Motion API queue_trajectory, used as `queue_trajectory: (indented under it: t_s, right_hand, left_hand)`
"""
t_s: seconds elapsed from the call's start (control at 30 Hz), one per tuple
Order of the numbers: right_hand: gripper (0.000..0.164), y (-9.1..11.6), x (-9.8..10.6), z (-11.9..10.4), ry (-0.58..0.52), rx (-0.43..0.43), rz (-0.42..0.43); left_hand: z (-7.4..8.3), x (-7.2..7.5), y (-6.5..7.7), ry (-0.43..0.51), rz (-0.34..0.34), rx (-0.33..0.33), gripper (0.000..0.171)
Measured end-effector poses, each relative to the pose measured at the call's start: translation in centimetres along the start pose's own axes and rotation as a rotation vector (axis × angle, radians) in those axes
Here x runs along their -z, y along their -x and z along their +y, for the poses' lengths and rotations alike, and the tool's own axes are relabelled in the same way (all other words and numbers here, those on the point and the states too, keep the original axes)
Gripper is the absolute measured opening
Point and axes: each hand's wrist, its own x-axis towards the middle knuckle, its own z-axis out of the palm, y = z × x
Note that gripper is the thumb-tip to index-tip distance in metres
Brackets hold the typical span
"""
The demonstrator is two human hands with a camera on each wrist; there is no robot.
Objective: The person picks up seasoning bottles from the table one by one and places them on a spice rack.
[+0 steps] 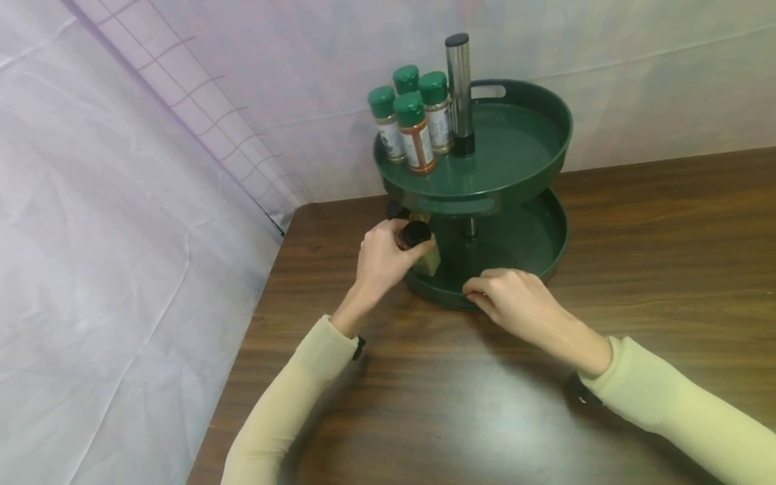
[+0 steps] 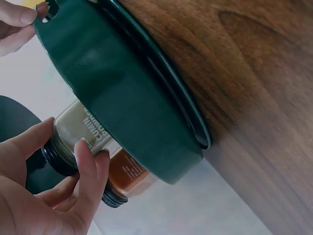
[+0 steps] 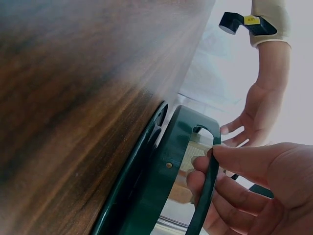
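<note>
My left hand point(image 1: 383, 254) pinches a square jar of cumin powder point(image 2: 77, 126) with a black lid, at the left side of the lower tier point(image 1: 515, 246) of a dark green two-tier turntable. In the left wrist view the jar stands behind the tray's rim, so its base is hidden. Beside it is a jar of orange-brown spice point(image 2: 128, 171), also black-lidded. At the front of the lower tier, my right hand point(image 1: 520, 303) grips the rim of the cut-out handle point(image 3: 209, 188), with fingers through the slot.
Several green-capped spice bottles point(image 1: 415, 138) stand at the left of the upper tier point(image 1: 515, 145), near the steel post point(image 1: 459, 87). The turntable sits on a wooden table point(image 1: 436, 397). White cloth point(image 1: 139, 269) hangs at the left and behind, with a wire grid point(image 1: 200, 108) at the corner.
</note>
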Motion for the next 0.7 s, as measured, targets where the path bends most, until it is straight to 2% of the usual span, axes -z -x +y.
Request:
queue_trajectory:
  t_s: [0.47, 0.7]
  right_hand:
    - [0.01, -0.02, 0.04, -0.06, 0.003, 0.011, 0.011]
    - [0.01, 0.02, 0.05, -0.08, 0.004, 0.01, 0.009]
  left_hand:
    - [-0.05, -0.18, 0.1, -0.003, 0.011, -0.011, 0.046]
    - [-0.02, -0.38, 0.26, -0.016, 0.001, -0.01, 0.051]
